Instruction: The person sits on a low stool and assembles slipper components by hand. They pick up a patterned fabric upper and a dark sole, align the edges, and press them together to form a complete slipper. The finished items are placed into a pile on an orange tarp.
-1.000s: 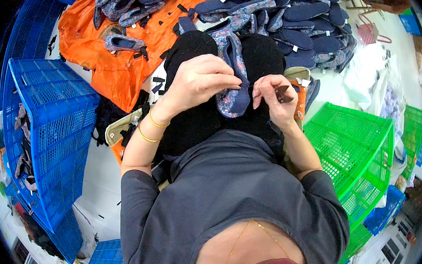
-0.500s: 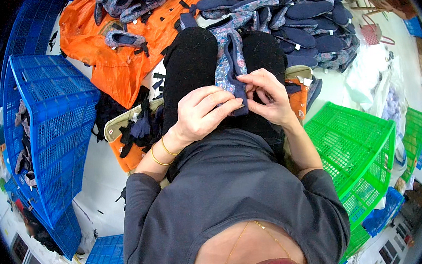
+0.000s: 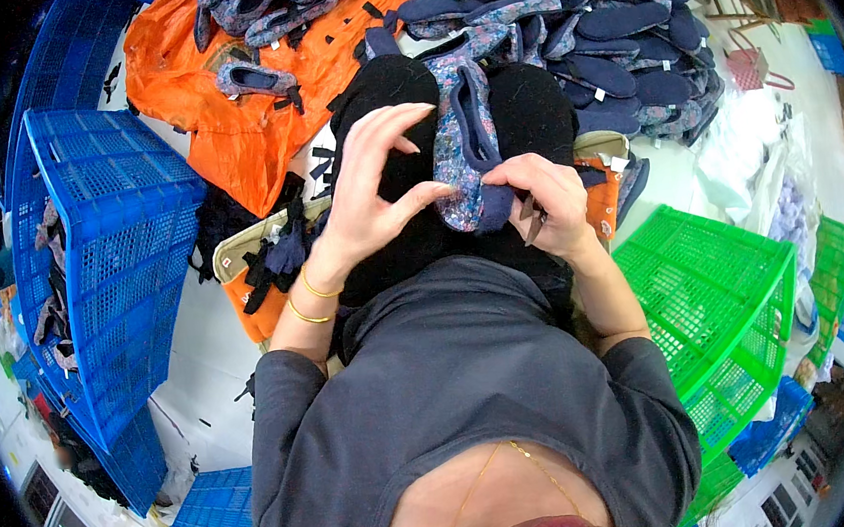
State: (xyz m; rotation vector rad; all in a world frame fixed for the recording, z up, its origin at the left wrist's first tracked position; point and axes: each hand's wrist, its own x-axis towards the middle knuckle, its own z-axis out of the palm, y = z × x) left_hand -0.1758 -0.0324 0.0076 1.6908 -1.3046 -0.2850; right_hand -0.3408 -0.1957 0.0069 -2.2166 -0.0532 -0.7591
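Observation:
A blue floral slipper (image 3: 453,140) with a navy lining lies lengthwise between my black-clad knees, its opening facing up. My right hand (image 3: 547,200) pinches the slipper's near end at its right side. A small dark pointed piece (image 3: 531,220) shows among the fingers of that hand; its kind is hard to make out. To the left of the slipper, my left hand (image 3: 375,182) is open, fingers apart and curved. Its thumb tip reaches the slipper's left side; whether it touches cannot be told.
Many navy-soled slippers (image 3: 615,56) are heaped beyond my knees. An orange sheet (image 3: 231,150) at the far left bears one loose slipper (image 3: 253,79) and black scraps. Blue crates (image 3: 121,260) stand on my left, a green crate (image 3: 705,289) on my right. Dark strips (image 3: 280,251) lie beside my left thigh.
My left hand has let go of the slipper and opened, moving up and left. The slipper has turned so its floral near end shows. My right hand stays on it, slightly lower.

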